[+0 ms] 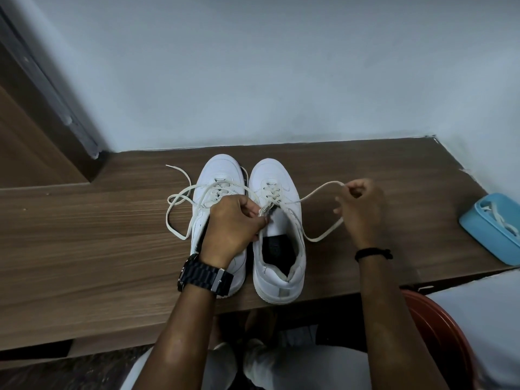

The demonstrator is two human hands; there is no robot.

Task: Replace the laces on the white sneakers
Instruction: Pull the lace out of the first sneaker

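Two white sneakers stand side by side on the wooden table (84, 220), toes toward the wall. My left hand (233, 220) lies over the left sneaker (218, 175) and pinches the tongue of the right sneaker (277, 249). My right hand (360, 209), to the right of the shoes, pinches the cream lace (318, 191) of the right sneaker, pulled out sideways in a loop. The left sneaker's lace (176, 201) trails loose on the table to the left.
A light blue box (478, 229) with a pale lace in it sits at the table's right edge. The wall runs close behind the shoes. A red-brown stool rim (441, 333) shows at the lower right, my legs under the table.
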